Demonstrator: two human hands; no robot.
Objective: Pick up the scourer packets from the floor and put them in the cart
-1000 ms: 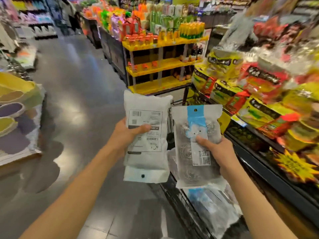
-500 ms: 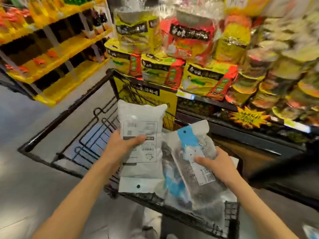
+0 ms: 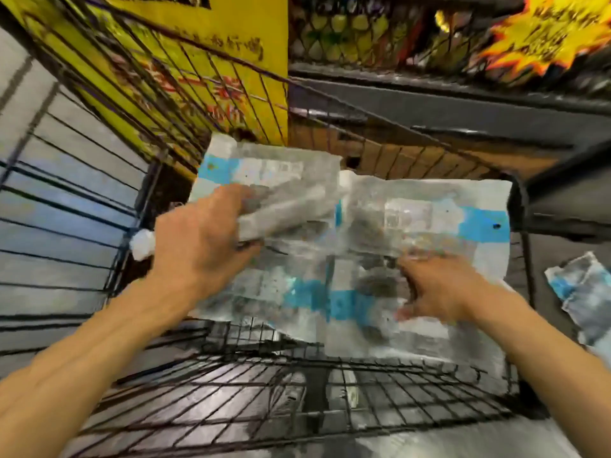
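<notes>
I look straight down into the black wire cart (image 3: 99, 206). Several clear scourer packets with blue bands (image 3: 429, 223) lie in a pile in its right half. My left hand (image 3: 201, 239) grips one grey-white scourer packet (image 3: 291, 206) just above the pile, fingers and thumb curled round its edge. My right hand (image 3: 433, 289) lies low on the pile with its fingers spread on the plastic and nothing pinched that I can see. Another scourer packet (image 3: 582, 292) lies on the floor outside the cart, to the right. The frame is blurred.
A yellow sign panel (image 3: 211, 61) stands beyond the cart's far wall. A dark shelf base (image 3: 429, 104) with an orange starburst tag (image 3: 542, 38) runs along the top right. A small white wad (image 3: 142, 244) sits on the cart wire by my left wrist.
My view has dropped from the aisle to straight down into the cart. Both hands went down into it; the right hand's packet now lies on the pile, while the left still holds its packet.
</notes>
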